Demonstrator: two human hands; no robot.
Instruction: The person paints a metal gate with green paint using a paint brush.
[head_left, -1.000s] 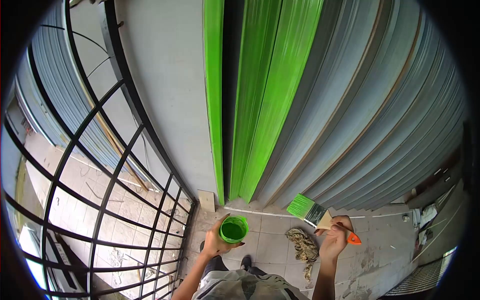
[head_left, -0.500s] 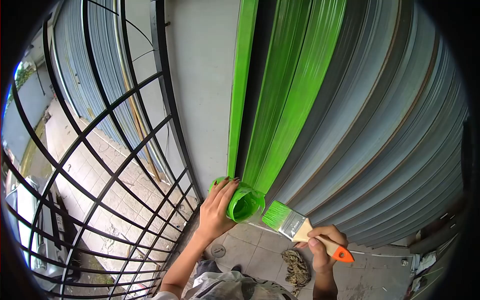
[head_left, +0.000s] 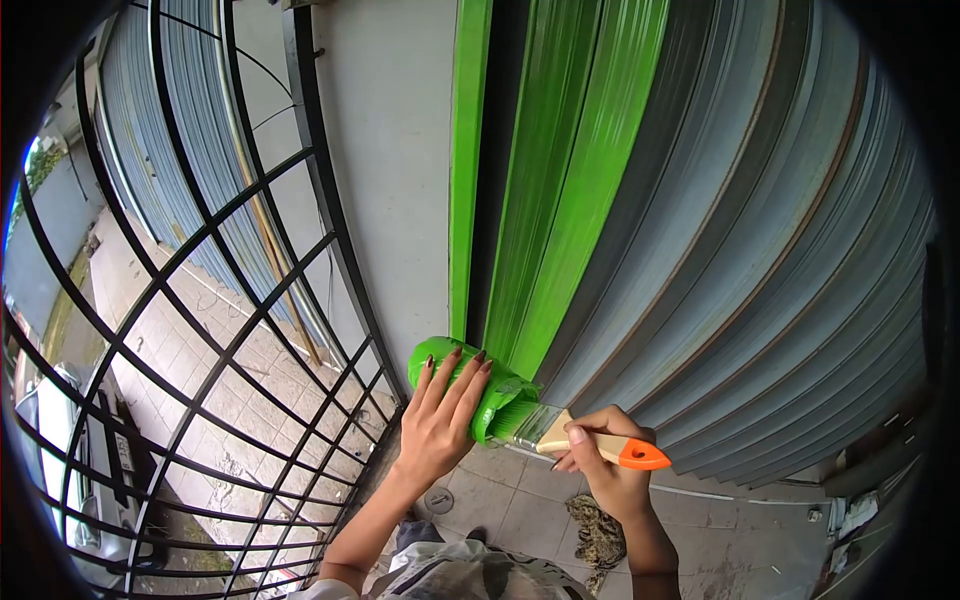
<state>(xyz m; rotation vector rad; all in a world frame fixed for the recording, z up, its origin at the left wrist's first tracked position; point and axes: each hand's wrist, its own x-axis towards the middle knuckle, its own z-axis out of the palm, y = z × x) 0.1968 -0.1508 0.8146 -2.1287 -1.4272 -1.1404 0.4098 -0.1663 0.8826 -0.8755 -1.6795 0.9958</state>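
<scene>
My left hand [head_left: 440, 415] is wrapped round a green paint container [head_left: 428, 362], which is tilted with its mouth facing right and down. In my right hand [head_left: 612, 465] is a paintbrush [head_left: 555, 432] with a pale wooden handle and an orange tip, gripped by the handle. Its bristles are inside the container's mouth, partly hidden by the rim. Just beyond the container rises a folding metal shutter [head_left: 740, 250]. Its leftmost folds [head_left: 575, 200] are coated in glossy green, while the others are bare grey.
A black metal grille [head_left: 215, 220] stands close on the left, with a parked car [head_left: 85, 465] behind it. A pale wall panel [head_left: 390, 170] lies between grille and shutter. On the tiled floor [head_left: 490, 490] by my feet is a crumpled patterned cloth [head_left: 597, 532].
My right hand has moved left, bringing the brush bristles from beside the container into its mouth. The container in my left hand has turned more onto its side.
</scene>
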